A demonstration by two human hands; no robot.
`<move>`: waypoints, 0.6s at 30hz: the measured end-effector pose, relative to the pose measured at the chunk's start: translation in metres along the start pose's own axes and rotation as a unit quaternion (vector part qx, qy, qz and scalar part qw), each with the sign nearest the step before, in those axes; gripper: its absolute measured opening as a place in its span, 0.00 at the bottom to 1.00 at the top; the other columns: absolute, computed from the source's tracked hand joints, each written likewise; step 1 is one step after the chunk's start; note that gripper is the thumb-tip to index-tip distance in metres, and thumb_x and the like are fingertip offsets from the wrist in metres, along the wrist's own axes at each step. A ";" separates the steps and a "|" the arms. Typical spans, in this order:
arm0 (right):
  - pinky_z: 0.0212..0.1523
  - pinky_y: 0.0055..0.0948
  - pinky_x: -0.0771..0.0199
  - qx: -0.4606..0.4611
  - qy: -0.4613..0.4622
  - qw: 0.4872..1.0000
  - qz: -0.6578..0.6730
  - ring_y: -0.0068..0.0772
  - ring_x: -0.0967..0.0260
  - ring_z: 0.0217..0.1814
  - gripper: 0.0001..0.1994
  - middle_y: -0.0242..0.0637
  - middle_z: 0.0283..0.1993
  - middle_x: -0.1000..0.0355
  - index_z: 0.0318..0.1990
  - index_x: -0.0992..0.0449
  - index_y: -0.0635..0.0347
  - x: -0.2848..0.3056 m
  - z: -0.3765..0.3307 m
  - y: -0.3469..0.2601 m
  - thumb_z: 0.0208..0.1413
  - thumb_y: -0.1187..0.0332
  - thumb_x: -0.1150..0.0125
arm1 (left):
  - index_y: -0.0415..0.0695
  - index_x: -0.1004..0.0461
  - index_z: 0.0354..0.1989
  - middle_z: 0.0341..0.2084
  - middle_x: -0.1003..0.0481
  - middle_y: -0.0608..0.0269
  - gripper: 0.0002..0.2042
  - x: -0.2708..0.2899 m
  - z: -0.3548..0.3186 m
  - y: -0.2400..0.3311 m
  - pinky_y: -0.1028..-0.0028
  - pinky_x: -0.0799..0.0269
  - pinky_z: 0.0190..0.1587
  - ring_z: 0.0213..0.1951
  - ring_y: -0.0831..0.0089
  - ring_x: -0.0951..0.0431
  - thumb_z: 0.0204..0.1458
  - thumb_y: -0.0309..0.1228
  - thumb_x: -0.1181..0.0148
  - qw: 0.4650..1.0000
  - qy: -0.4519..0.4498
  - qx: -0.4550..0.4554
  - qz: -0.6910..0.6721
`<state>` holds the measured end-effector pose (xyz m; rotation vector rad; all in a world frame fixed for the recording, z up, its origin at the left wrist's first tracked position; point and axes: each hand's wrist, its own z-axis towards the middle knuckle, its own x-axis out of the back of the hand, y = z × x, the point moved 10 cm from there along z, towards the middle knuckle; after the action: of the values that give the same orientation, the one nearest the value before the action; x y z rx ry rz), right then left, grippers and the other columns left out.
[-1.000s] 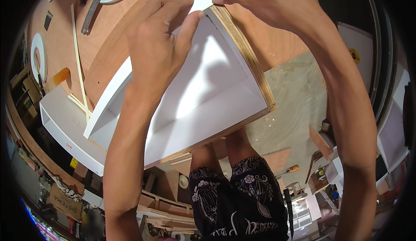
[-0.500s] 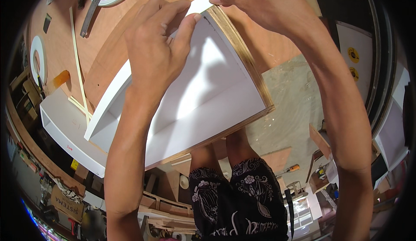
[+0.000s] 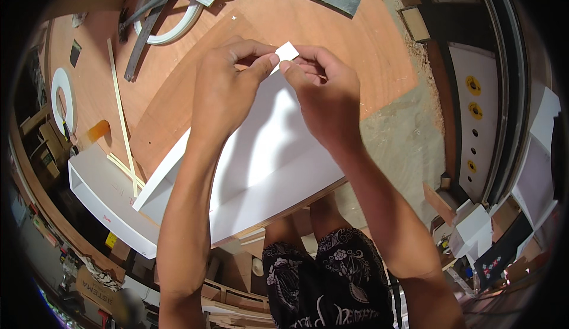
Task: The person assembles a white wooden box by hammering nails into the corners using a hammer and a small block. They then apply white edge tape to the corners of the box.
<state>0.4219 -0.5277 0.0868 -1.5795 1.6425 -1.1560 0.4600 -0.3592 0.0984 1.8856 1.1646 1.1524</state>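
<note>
Fingertips of left hand (image 3: 228, 95) & right hand (image 3: 323, 95) both pinch small white strip (image 3: 287, 51) just above white panel (image 3: 261, 157) on worktop (image 3: 332, 45); best w/ even tension, edges aligned, thumbs close.

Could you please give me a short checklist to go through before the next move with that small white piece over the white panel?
1. Left hand pinches the small white piece: ok.
2. Right hand fingertips on the piece too: ok.
3. White panel lies flat on the wooden bench: ok.
4. Panel's near edge overhangs the bench: not ok.
5. Thin wood strips clear of the hands: ok.
6. Firmness of the grip: cannot tell.
</note>
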 end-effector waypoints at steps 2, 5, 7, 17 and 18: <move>0.41 0.25 0.19 -0.039 0.029 0.998 0.031 0.24 0.19 0.37 0.13 0.41 0.35 0.16 0.45 0.16 0.71 0.004 -0.001 0.002 0.60 0.68 0.27 | 0.32 0.14 0.41 0.29 0.17 0.58 0.09 -0.004 0.003 -0.001 0.71 0.24 0.38 0.33 0.72 0.20 0.60 0.27 0.30 0.999 -0.009 0.035 -0.022; 0.36 0.25 0.20 -0.015 0.031 0.999 -0.023 0.23 0.20 0.33 0.10 0.39 0.33 0.18 0.43 0.16 0.68 0.008 0.004 -0.003 0.63 0.68 0.28 | 0.32 0.14 0.39 0.26 0.21 0.64 0.07 -0.008 0.003 0.001 0.73 0.28 0.34 0.30 0.76 0.25 0.61 0.26 0.31 0.996 -0.010 0.072 -0.045; 0.34 0.26 0.21 0.011 0.030 0.998 -0.046 0.24 0.20 0.31 0.09 0.39 0.32 0.18 0.42 0.16 0.68 0.012 0.006 -0.006 0.64 0.69 0.29 | 0.32 0.15 0.38 0.25 0.24 0.67 0.07 -0.010 0.003 -0.002 0.74 0.31 0.32 0.29 0.79 0.29 0.61 0.25 0.31 0.993 0.000 0.090 -0.070; 0.34 0.36 0.20 0.150 0.055 0.978 -0.132 0.42 0.20 0.31 0.09 0.46 0.36 0.21 0.45 0.17 0.65 0.017 -0.002 -0.025 0.60 0.75 0.39 | 0.36 0.17 0.38 0.24 0.29 0.75 0.04 -0.020 0.007 0.005 0.80 0.40 0.29 0.26 0.86 0.35 0.62 0.25 0.32 0.991 -0.029 0.110 -0.067; 0.34 0.37 0.20 0.164 0.051 0.974 -0.146 0.44 0.21 0.32 0.10 0.46 0.36 0.21 0.45 0.17 0.65 0.014 -0.003 -0.025 0.58 0.75 0.40 | 0.35 0.17 0.38 0.23 0.29 0.75 0.05 -0.020 0.007 0.001 0.80 0.39 0.29 0.26 0.85 0.34 0.62 0.25 0.32 0.990 -0.029 0.122 -0.072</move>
<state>0.4296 -0.5393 0.1125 -1.5976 1.2233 -1.5936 0.4624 -0.3788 0.0896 1.9604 1.4382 0.9049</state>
